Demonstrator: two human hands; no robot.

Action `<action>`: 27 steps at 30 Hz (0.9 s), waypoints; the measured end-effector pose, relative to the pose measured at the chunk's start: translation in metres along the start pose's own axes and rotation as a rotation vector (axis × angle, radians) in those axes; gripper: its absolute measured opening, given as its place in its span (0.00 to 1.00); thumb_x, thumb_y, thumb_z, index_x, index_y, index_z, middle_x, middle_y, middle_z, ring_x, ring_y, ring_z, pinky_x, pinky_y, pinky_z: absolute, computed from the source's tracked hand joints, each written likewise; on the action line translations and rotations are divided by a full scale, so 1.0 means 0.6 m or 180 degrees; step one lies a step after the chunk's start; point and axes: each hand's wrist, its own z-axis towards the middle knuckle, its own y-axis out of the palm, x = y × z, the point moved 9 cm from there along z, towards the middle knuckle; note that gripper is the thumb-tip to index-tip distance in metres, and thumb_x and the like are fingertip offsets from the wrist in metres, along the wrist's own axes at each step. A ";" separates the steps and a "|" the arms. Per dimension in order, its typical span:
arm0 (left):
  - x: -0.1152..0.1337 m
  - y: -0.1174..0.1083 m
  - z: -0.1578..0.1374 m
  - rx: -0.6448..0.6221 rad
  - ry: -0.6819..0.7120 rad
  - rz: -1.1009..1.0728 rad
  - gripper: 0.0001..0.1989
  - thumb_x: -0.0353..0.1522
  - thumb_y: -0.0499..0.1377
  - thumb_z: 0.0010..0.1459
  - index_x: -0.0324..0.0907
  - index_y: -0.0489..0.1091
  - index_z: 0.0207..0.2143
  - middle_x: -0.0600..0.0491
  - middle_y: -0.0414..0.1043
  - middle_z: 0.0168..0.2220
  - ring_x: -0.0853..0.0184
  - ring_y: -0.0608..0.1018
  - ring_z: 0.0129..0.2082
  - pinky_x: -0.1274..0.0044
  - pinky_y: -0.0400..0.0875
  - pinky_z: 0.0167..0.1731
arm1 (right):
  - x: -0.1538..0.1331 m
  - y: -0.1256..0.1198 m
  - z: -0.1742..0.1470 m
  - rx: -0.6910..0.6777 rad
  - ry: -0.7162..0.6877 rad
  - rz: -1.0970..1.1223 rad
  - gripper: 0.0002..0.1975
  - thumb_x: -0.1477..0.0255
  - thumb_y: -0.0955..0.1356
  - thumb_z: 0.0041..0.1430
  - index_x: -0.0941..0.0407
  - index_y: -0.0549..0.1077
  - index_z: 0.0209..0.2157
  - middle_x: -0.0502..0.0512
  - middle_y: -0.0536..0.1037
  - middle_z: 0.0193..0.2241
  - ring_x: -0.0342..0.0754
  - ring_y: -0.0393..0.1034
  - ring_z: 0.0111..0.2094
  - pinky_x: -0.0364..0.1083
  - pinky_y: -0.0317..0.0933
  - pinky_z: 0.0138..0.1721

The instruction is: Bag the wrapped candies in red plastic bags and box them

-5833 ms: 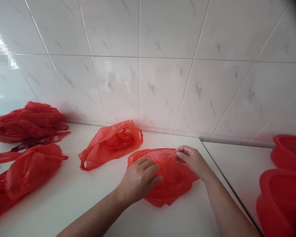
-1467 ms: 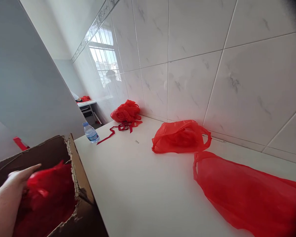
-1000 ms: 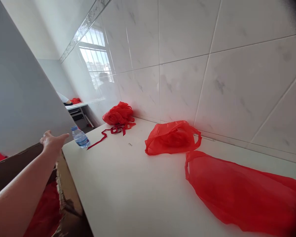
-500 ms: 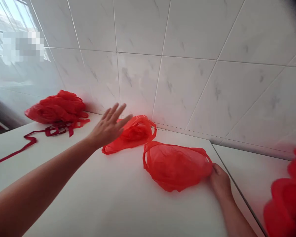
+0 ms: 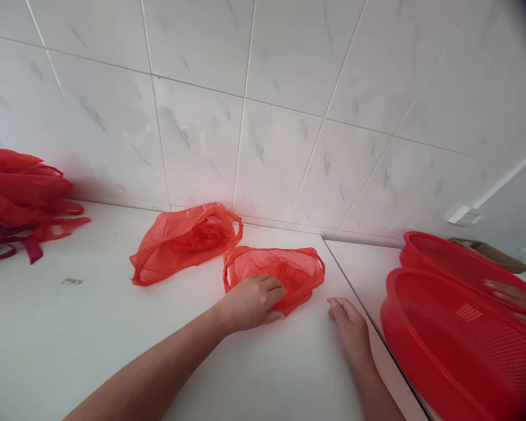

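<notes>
A red plastic bag [image 5: 304,275] lies with its mouth gaping on the white tabletop. My left hand [image 5: 252,301] is at the bag's near edge, fingers curled down over the thin plastic and closed on it. To the right of the bag, slightly apart from it, my right hand [image 5: 348,324] rests low over the table with its fingers folded together and nothing visible in them. A second red plastic bag [image 5: 170,248], also with an open mouth, lies behind and to the left, against the first.
A heap of red bags [image 5: 21,187] with a dark red strap [image 5: 35,248] lies at far left. Red perforated baskets [image 5: 447,351] stand at right, past the table seam; another person's hand [image 5: 515,298] is at them. A tiled wall [image 5: 284,158] rises behind.
My left hand has come down from above the rear bag onto the front bag, its spread fingers now curled. My right hand has let go of the front bag's handle. The view has swung right.
</notes>
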 end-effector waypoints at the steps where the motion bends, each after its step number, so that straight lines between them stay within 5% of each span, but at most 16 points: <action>1: -0.004 0.012 0.000 -0.0186 -0.0083 -0.0057 0.13 0.41 0.57 0.57 0.41 0.69 0.39 0.48 0.73 0.36 0.62 0.75 0.35 0.72 0.71 0.34 | -0.002 0.000 -0.001 0.0038 0.0022 -0.0070 0.18 0.55 0.62 0.55 0.56 0.71 0.32 0.50 0.69 0.24 0.48 0.65 0.30 0.43 0.57 0.32; 4: -0.019 0.039 -0.005 -0.0580 -0.0328 -0.0098 0.13 0.42 0.60 0.53 0.41 0.69 0.34 0.50 0.73 0.32 0.62 0.75 0.32 0.71 0.70 0.34 | -0.005 0.002 -0.001 0.0108 0.0041 -0.0219 0.18 0.55 0.61 0.56 0.55 0.71 0.32 0.51 0.71 0.26 0.49 0.66 0.32 0.43 0.57 0.32; 8: -0.033 0.055 -0.017 -0.0655 -0.0397 0.0004 0.03 0.26 0.55 0.54 0.41 0.68 0.29 0.52 0.74 0.32 0.62 0.75 0.35 0.71 0.68 0.38 | -0.009 0.008 0.002 0.0109 -0.0037 -0.0251 0.18 0.56 0.62 0.55 0.56 0.72 0.33 0.52 0.73 0.28 0.50 0.66 0.32 0.44 0.57 0.34; 17: -0.051 0.042 -0.028 0.0141 -0.0414 0.0471 0.23 0.20 0.47 0.57 0.43 0.66 0.52 0.46 0.70 0.52 0.57 0.72 0.51 0.61 0.66 0.50 | -0.030 0.012 -0.009 0.0049 -0.0326 -0.0046 0.15 0.60 0.61 0.57 0.56 0.70 0.29 0.50 0.70 0.25 0.46 0.61 0.27 0.42 0.56 0.29; 27: -0.023 0.042 -0.035 0.0846 0.0293 0.0984 0.23 0.30 0.55 0.56 0.53 0.65 0.55 0.52 0.64 0.59 0.57 0.67 0.58 0.67 0.70 0.50 | -0.026 0.030 -0.005 -0.0308 0.0032 0.0656 0.12 0.64 0.61 0.58 0.57 0.67 0.28 0.47 0.62 0.21 0.44 0.57 0.26 0.41 0.52 0.28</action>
